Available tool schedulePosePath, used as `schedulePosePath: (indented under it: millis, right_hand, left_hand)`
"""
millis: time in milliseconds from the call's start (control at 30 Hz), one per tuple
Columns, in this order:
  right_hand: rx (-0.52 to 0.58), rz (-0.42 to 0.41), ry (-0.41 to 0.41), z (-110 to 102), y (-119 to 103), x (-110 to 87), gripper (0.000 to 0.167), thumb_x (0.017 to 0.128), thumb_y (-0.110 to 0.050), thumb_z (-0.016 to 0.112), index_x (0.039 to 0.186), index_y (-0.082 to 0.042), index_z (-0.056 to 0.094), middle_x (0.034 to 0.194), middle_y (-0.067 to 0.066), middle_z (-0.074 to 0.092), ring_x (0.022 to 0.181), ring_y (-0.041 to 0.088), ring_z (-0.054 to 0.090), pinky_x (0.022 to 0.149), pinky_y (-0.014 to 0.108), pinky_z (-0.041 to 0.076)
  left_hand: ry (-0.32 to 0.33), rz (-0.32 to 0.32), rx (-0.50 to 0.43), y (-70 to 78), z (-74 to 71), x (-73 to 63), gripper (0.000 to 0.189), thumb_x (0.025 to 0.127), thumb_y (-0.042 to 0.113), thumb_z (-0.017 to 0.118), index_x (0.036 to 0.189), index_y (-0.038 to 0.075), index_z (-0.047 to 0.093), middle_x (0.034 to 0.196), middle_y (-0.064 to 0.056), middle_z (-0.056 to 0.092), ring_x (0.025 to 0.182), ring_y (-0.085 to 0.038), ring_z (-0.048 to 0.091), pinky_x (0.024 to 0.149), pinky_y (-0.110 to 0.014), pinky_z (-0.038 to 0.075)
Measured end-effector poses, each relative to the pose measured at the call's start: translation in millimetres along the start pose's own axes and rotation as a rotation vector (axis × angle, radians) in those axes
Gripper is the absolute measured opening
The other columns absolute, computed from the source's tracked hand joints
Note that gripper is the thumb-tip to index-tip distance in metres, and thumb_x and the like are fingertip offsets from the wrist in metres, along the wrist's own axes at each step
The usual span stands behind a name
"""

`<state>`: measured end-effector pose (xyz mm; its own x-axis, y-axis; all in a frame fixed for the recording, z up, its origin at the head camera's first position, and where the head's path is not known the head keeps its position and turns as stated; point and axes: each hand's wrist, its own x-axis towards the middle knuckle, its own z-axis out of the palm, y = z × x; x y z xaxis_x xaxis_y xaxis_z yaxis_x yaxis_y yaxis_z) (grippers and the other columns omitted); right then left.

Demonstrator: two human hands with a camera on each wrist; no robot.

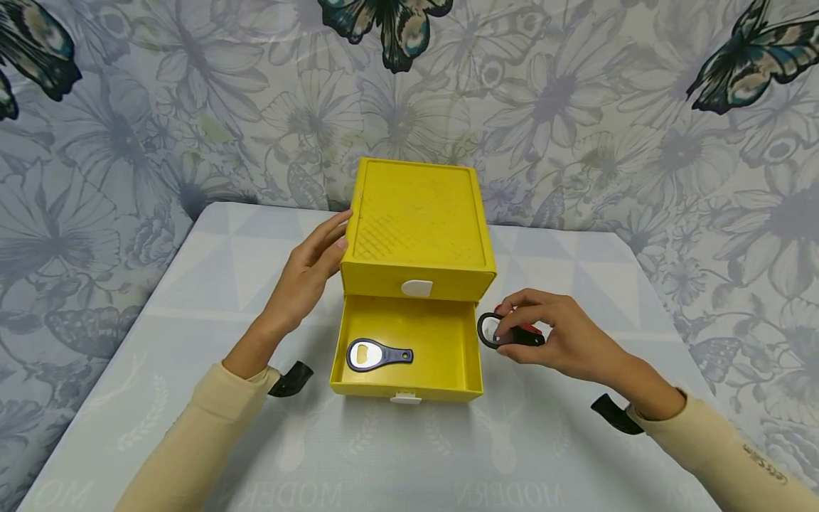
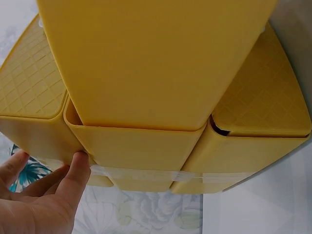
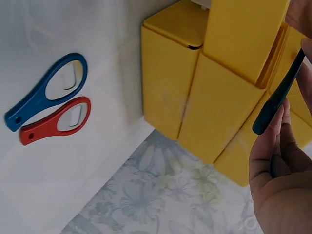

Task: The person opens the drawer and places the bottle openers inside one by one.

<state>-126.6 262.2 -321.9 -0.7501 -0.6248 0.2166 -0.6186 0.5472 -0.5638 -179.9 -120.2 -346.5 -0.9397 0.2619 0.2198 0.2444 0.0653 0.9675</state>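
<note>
Landmark: the yellow plastic drawer cabinet [image 1: 419, 213]. Its lower drawer [image 1: 441, 355] is pulled out at the front. Inside that drawer, toward its left wall, a dark-blue-rimmed bottle opener with a metal plate [image 1: 389, 355] lies flat.

Right hand [image 1: 558, 333]: just right of the cabinet's open drawer, pinching a black-handled, round-headed bottle opener [image 1: 528, 337] between thumb and fingers, ring end toward the drawer wall. Contact with that wall cannot be told.

Left hand [image 1: 302, 274]: at the cabinet's left side, fingers extended with tips against the panel, gripping nothing; apparently steadying.

Right of the cabinet, on the pale patterned tabletop [image 1: 243, 441], the right wrist view shows a blue bottle opener [image 3: 43, 95] and a red bottle opener [image 3: 54, 122] side by side.

Judgement: step in hand looks like carrying the black opener to the drawer. Next move calls for clearing the right wall, then releasing low beside the first opener.
</note>
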Motion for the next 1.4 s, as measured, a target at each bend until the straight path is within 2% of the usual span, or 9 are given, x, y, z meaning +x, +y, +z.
schedulePosePath:
  millis: [67,167,300,400,567,633,867,1100,1400]
  right_hand:
    - [0.01,-0.009,-0.002,0.9,-4.1,2.4,0.022,0.081,-0.015,0.085,0.094,-0.03,0.074,0.109,-0.005,0.066,0.09,0.007,0.061,0.066,0.019,0.051]
    - [0.036,-0.02,-0.005,3.0,-9.5,6.2,0.021,0.081,-0.016,0.085,0.094,-0.028,0.075,0.109,-0.005,0.065,0.087,0.007,0.06,0.06,0.019,0.049]
    - [0.061,-0.027,-0.02,5.9,-16.3,11.8,0.023,0.08,-0.015,0.086,0.094,-0.029,0.074,0.111,-0.006,0.064,0.093,0.006,0.062,0.07,0.021,0.055]
    - [0.061,-0.035,-0.031,8.5,-20.8,16.5,0.023,0.08,-0.015,0.086,0.094,-0.03,0.075,0.111,-0.008,0.063,0.097,0.006,0.061,0.073,0.023,0.056]
    - [0.064,-0.064,-0.034,15.2,-25.3,25.0,0.02,0.081,-0.015,0.085,0.093,-0.029,0.076,0.109,-0.008,0.063,0.095,0.008,0.06,0.066,0.023,0.053]
    - [0.062,-0.076,-0.033,18.4,-26.3,27.9,0.019,0.082,-0.015,0.084,0.093,-0.027,0.076,0.109,-0.006,0.063,0.095,0.009,0.06,0.068,0.024,0.053]
    - [0.06,-0.069,-0.046,29.8,-33.1,36.2,0.014,0.083,-0.017,0.083,0.093,-0.025,0.076,0.11,-0.004,0.064,0.1,0.011,0.06,0.085,0.027,0.055]
    - [0.051,-0.102,-0.053,40.3,-38.5,43.5,0.012,0.083,-0.019,0.083,0.093,-0.023,0.076,0.111,-0.003,0.064,0.098,0.01,0.06,0.084,0.027,0.054]
    - [0.045,-0.08,-0.09,53.4,-42.7,52.1,0.011,0.083,-0.021,0.083,0.092,-0.021,0.076,0.111,-0.004,0.063,0.1,0.009,0.059,0.085,0.026,0.054]
  left_hand:
    - [-0.001,0.001,0.001,-0.2,0.0,0.0,0.05,0.109,0.032,0.042,0.158,0.028,0.032,0.159,-0.001,0.038,0.141,-0.023,0.046,0.115,-0.046,0.041]
    - [-0.001,0.001,0.0,-0.4,0.1,-0.4,0.05,0.109,0.032,0.042,0.158,0.028,0.032,0.16,-0.001,0.038,0.141,-0.023,0.046,0.115,-0.046,0.041]
    - [0.004,-0.001,0.001,-1.0,0.1,-0.7,0.049,0.109,0.033,0.042,0.157,0.03,0.033,0.16,-0.001,0.038,0.141,-0.022,0.046,0.115,-0.045,0.041]
    - [0.004,-0.001,0.002,-1.4,0.2,-0.5,0.049,0.109,0.033,0.042,0.157,0.031,0.033,0.159,-0.001,0.038,0.141,-0.022,0.046,0.115,-0.046,0.041]
    - [0.002,-0.002,0.011,-1.0,0.4,-0.2,0.049,0.109,0.034,0.042,0.157,0.031,0.033,0.159,-0.001,0.038,0.141,-0.023,0.045,0.116,-0.046,0.041]
    - [0.002,-0.002,0.014,-0.8,0.6,-0.1,0.049,0.109,0.034,0.042,0.157,0.031,0.033,0.159,-0.002,0.038,0.141,-0.023,0.045,0.116,-0.047,0.041]
    - [0.006,0.002,0.003,-0.1,1.4,-0.7,0.049,0.109,0.033,0.042,0.157,0.03,0.034,0.159,-0.001,0.039,0.141,-0.022,0.046,0.115,-0.046,0.041]
    - [0.012,-0.003,0.007,-1.5,0.9,-1.5,0.049,0.109,0.033,0.042,0.157,0.03,0.033,0.159,0.0,0.039,0.14,-0.022,0.046,0.115,-0.046,0.042]
    - [0.011,-0.002,0.006,-0.4,1.2,-0.8,0.05,0.109,0.033,0.043,0.158,0.029,0.033,0.159,0.0,0.039,0.14,-0.022,0.047,0.115,-0.046,0.042]
